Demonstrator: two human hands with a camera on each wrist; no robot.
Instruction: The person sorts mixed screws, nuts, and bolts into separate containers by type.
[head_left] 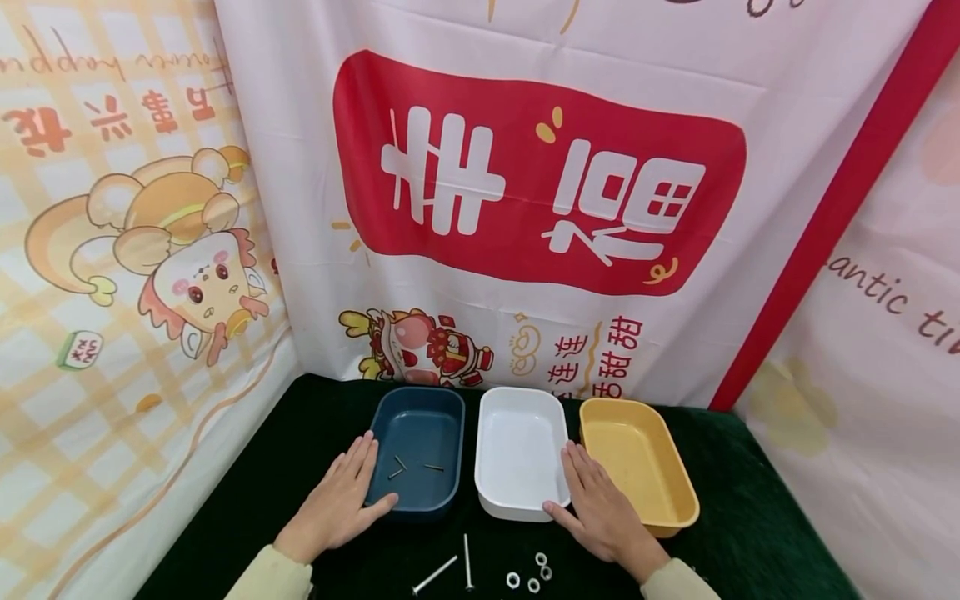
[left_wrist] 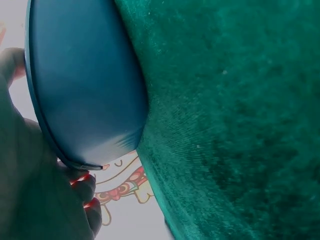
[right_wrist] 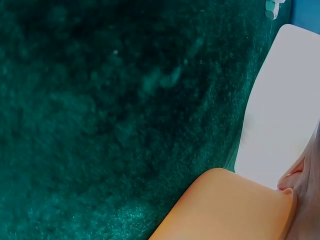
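My left hand (head_left: 341, 504) lies along the left side of the blue tray (head_left: 416, 429), fingers straight at its rim and thumb at the near corner. Inside that tray are several small screws (head_left: 433, 467). The right hand (head_left: 600, 508) touches the right side of the white tray (head_left: 521, 450) with extended fingers and reaches over the edge of the yellow tray (head_left: 637, 454). The left wrist view shows the blue tray's outer wall (left_wrist: 85, 80) beside the fingers. In the right wrist view, the white wall (right_wrist: 280, 105) and yellow tray (right_wrist: 235, 210) meet near the hand.
Two long bolts (head_left: 468, 562) lie on the dark green cloth (head_left: 750, 483) nearest me, with several hex nuts (head_left: 513, 580) to their right. Printed fabric (head_left: 540, 183) hangs behind the trays and at both sides.
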